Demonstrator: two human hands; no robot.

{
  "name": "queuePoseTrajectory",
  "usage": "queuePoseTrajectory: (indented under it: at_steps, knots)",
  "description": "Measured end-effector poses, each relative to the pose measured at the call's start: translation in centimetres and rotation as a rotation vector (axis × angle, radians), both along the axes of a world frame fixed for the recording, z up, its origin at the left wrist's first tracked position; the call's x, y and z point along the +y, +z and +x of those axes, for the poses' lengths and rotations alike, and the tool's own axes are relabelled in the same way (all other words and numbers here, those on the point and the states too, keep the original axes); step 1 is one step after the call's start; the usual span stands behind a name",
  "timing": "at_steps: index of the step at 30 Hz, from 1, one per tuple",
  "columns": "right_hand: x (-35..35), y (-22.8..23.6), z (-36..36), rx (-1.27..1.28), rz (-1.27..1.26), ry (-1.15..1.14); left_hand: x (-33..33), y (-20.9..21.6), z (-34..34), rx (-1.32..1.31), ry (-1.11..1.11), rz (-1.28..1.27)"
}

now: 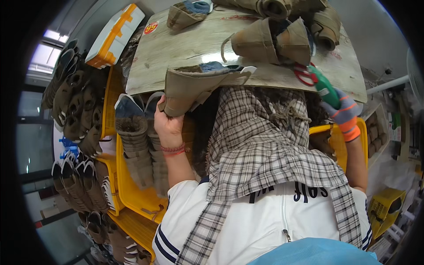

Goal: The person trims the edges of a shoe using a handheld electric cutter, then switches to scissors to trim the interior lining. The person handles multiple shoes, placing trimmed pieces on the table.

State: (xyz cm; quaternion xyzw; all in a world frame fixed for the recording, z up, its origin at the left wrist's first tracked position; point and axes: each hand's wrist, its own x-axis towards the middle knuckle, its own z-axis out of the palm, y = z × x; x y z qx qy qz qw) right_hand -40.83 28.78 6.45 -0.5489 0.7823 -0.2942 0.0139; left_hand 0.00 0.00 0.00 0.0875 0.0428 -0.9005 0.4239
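Note:
My left hand (169, 123) grips a brown boot upper (190, 88) by its lower end at the table's near edge. The upper has a fuzzy lining, blue cloth inside and a white tab at its far tip. In a grey and orange glove, my right hand (343, 112) is closed around a green hand tool (326, 88) at the table's right edge. Red loops (304, 74), like scissor handles, show at the tool's far end; whether they are joined to it I cannot tell. Just beyond them stand two brown boot uppers (258, 42).
More uppers (187, 15) lie along the far side of the worn wooden table (176, 48). Yellow crates (128, 190) with stacked uppers (134, 145) stand to my left, beside hanging bunches of uppers (75, 101). Another yellow crate (364, 141) is by my right arm.

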Motion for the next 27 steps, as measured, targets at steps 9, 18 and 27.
queuePoseTrajectory:
  at_steps: [9, 18, 27]
  knots:
    - [-3.4, -0.7, 5.9, 0.465, -0.286, 0.289, 3.0, 3.3, -1.9, 0.083, -0.121, -0.023]
    - [-3.9, 0.0, 6.6, 0.463, -0.23, 0.361, 2.0, 2.8, -1.7, -0.175, -0.122, -0.006]
    - [-4.3, -0.5, 6.8, 0.38, -0.23, 0.371, 2.2, 2.9, -2.4, -0.036, -0.207, -0.015]
